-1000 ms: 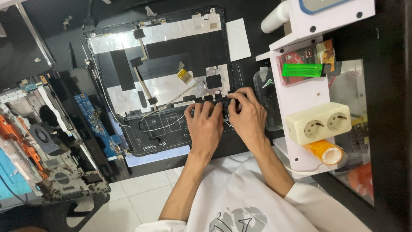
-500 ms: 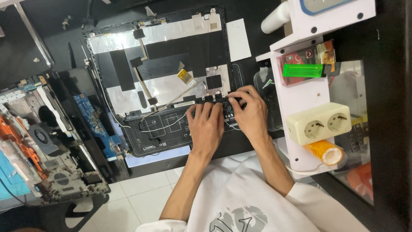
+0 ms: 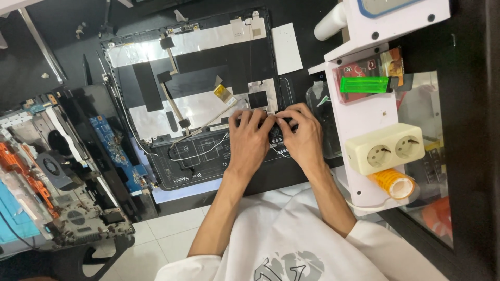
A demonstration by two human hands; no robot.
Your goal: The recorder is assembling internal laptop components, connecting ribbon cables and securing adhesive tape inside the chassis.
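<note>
Both hands press together on a small black part at the lower right corner of the opened laptop lid (image 3: pixel 198 93): left hand (image 3: pixel 250 143) and right hand (image 3: pixel 302 136) pinch it with fingertips, on the black tabletop (image 3: pixel 73 52), beside a white double socket (image 3: pixel 385 148).

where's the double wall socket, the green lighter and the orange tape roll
double socket (image 3: pixel 391 148): head view, on its cream face between the two outlets
green lighter (image 3: pixel 364 84): head view, on the middle of its clear green body
orange tape roll (image 3: pixel 394 183): head view, on its orange side near the open end
</note>
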